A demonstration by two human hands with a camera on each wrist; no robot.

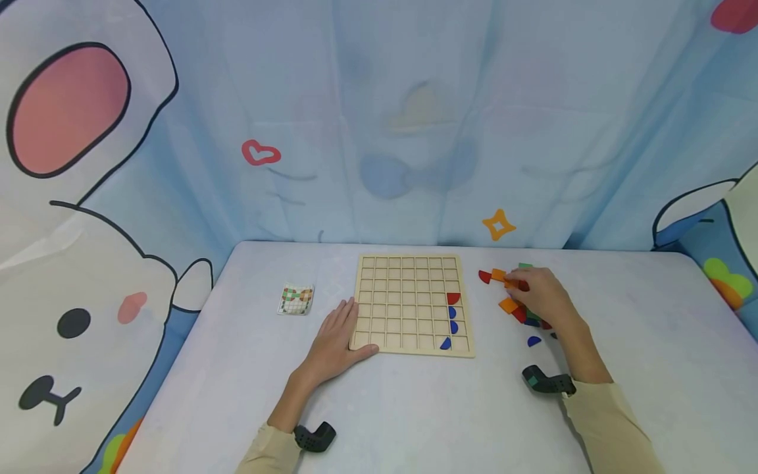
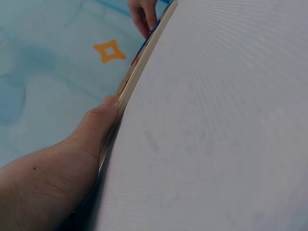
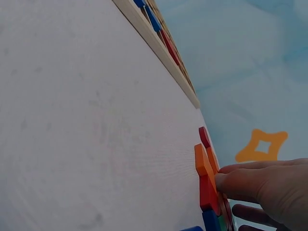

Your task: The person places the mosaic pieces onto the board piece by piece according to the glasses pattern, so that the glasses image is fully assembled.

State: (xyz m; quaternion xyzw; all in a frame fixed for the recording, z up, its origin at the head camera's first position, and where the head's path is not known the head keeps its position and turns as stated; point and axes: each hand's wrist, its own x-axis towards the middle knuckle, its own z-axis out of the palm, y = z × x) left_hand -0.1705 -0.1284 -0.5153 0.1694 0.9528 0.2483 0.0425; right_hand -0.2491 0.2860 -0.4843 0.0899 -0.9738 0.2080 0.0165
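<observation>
A pale wooden grid board [image 1: 403,306] lies on the table. Its right columns hold a red piece [image 1: 453,299] and several blue pieces [image 1: 453,313]. My left hand [image 1: 337,339] rests along the board's lower left corner, fingers straight, with the thumb [image 2: 98,120] against the near edge. My right hand [image 1: 540,296] reaches over a loose pile of coloured pieces right of the board. Its fingertips touch the pile near an orange piece [image 3: 202,159] and a red piece [image 3: 209,192]. The hand covers part of the pile, and no piece shows clearly gripped.
A small patterned card [image 1: 295,299] lies left of the board. Apart from the pile, a blue half-round piece [image 1: 534,341] sits nearer me. Behind the table [image 1: 438,408] hangs a light blue printed curtain [image 1: 331,118]. Each wrist wears a black device [image 1: 315,437].
</observation>
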